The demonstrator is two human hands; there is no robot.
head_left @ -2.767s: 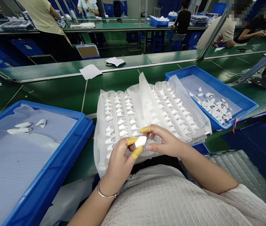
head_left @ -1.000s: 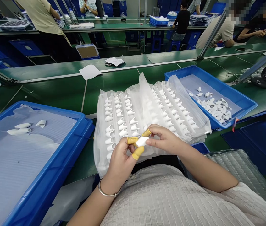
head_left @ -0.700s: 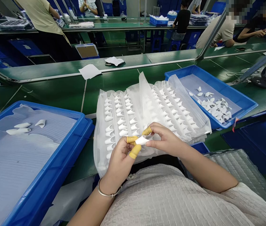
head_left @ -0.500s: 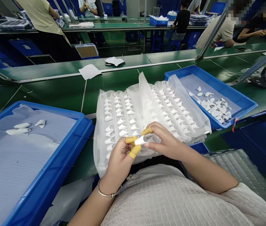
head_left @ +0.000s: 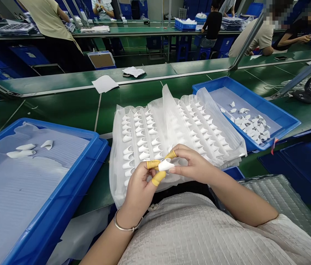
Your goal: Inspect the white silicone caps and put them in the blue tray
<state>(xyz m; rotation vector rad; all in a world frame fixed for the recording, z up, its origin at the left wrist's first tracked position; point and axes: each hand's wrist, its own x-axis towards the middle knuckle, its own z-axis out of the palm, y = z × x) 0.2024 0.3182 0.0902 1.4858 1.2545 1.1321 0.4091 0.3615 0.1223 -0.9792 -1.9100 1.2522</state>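
Observation:
A small white curved plastic piece [head_left: 165, 165] is pinched between both hands just above my lap. My left hand [head_left: 139, 187], with yellow finger cots on thumb and forefinger, grips its left end. My right hand [head_left: 192, 165], one yellow cot on the forefinger, holds its right end. Behind the hands lies a clear blister tray [head_left: 172, 136] in a plastic bag, its rows filled with several like white pieces.
A blue bin [head_left: 61, 206] at the left holds three white pieces [head_left: 23, 150] on a grey sheet. Another blue bin [head_left: 282, 117] at the right holds a heap of white pieces [head_left: 250, 125]. Empty clear trays [head_left: 282, 198] lie at my right. Other people work at benches behind.
Both hands keep turning the white piece between the fingertips in the same spot; it has tilted slightly. Nothing else has moved.

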